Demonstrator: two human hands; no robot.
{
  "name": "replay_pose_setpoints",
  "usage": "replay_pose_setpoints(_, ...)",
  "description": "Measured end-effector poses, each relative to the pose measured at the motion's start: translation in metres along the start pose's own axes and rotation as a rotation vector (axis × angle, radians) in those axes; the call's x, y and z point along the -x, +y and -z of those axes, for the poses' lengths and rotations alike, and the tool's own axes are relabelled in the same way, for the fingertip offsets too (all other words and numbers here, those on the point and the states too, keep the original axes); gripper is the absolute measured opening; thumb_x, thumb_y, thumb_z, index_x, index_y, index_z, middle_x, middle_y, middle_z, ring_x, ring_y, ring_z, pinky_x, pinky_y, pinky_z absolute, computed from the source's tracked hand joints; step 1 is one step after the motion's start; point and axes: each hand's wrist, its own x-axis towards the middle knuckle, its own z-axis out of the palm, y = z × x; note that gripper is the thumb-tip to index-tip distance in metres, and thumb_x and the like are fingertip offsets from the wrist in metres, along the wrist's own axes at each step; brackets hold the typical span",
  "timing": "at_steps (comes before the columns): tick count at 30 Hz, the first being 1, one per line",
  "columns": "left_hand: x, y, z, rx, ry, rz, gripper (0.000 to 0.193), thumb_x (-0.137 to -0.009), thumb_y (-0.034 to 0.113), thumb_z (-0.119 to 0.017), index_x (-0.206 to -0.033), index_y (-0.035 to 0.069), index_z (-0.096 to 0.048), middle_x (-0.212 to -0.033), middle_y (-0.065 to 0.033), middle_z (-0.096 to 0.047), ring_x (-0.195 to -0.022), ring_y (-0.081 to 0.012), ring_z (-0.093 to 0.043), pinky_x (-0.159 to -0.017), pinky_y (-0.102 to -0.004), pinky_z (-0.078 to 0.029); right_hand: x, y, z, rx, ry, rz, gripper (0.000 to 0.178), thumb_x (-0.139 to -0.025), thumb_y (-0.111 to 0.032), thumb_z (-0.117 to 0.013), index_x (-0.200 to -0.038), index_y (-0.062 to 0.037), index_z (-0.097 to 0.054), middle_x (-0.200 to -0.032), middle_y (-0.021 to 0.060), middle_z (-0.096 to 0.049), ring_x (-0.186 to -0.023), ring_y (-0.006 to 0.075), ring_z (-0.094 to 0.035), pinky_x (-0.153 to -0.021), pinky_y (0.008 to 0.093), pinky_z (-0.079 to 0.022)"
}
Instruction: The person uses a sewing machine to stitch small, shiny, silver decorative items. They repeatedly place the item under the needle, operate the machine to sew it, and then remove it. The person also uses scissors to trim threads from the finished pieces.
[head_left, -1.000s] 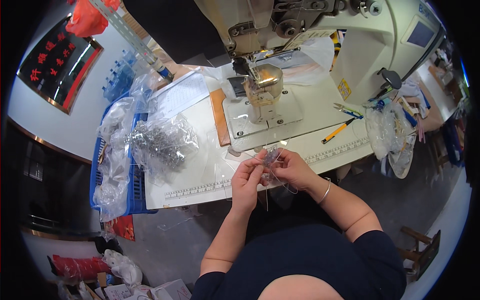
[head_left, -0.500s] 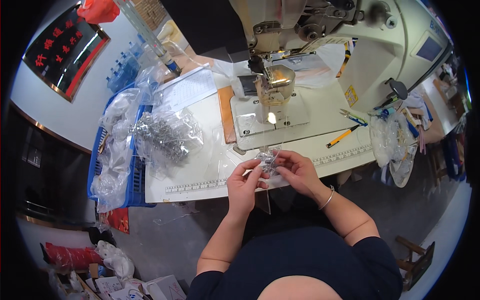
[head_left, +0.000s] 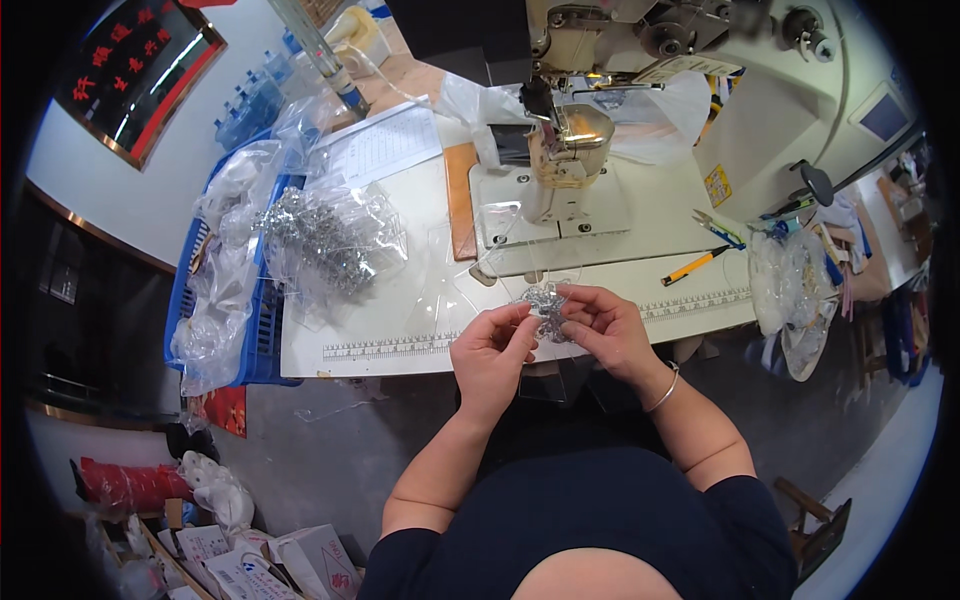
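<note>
Between my hands, just above the front edge of the white table, is a clear plastic piece with sparkling silver decoration [head_left: 546,312]. My left hand [head_left: 488,362] pinches its left side with thumb and fingers. On its right side my right hand [head_left: 612,338] grips it, fingers bent over the silver part. A transparent flap hangs below the hands. The sewing machine's post and needle area [head_left: 570,150] stands beyond them, apart from the piece. To the left lies a heap of similar clear plastic pieces with silver decoration [head_left: 335,245].
A blue crate [head_left: 275,330] holding plastic bags adjoins the table's left side. A ruler strip [head_left: 390,347] runs along the front edge. Thread snips [head_left: 718,228] and a yellow-orange pen-like tool [head_left: 695,266] lie at right. Printed paper [head_left: 385,145] lies behind the heap.
The view has shifted slightly. My hands still hold the piece, and its silver part now shows more fully between my fingers.
</note>
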Motion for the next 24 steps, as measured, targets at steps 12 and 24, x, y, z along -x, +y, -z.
replay_pose_setpoints(12, -0.0019, -0.0002, 0.0000, 0.027, -0.001, 0.049, 0.015, -0.081, 0.002, -0.064, -0.095, -0.003, -0.061, -0.074, -0.0050, -0.061, -0.059, -0.0083, -0.057, -0.049, -0.0188, -0.046, -0.0022, -0.0019, 0.0032, 0.008, -0.031, 0.016, 0.042, -0.082, 0.007, -0.055, -0.123, 0.0011, -0.047, -0.099, 0.0038, -0.055, -0.093, 0.0080, -0.055, -0.084, 0.0227, -0.047)
replay_pose_setpoints(24, -0.0024, -0.0021, 0.0013, 0.047, -0.006, 0.051, 0.016, -0.079, 0.000, -0.065, -0.095, -0.003, -0.061, -0.074, -0.0041, -0.061, -0.058, -0.0072, -0.056, -0.048, -0.0180, -0.045, -0.0019, -0.0023, 0.0018, -0.006, -0.028, 0.007, 0.042, -0.082, 0.008, -0.056, -0.122, 0.0010, -0.048, -0.098, 0.0031, -0.055, -0.092, 0.0071, -0.055, -0.083, 0.0216, -0.047)
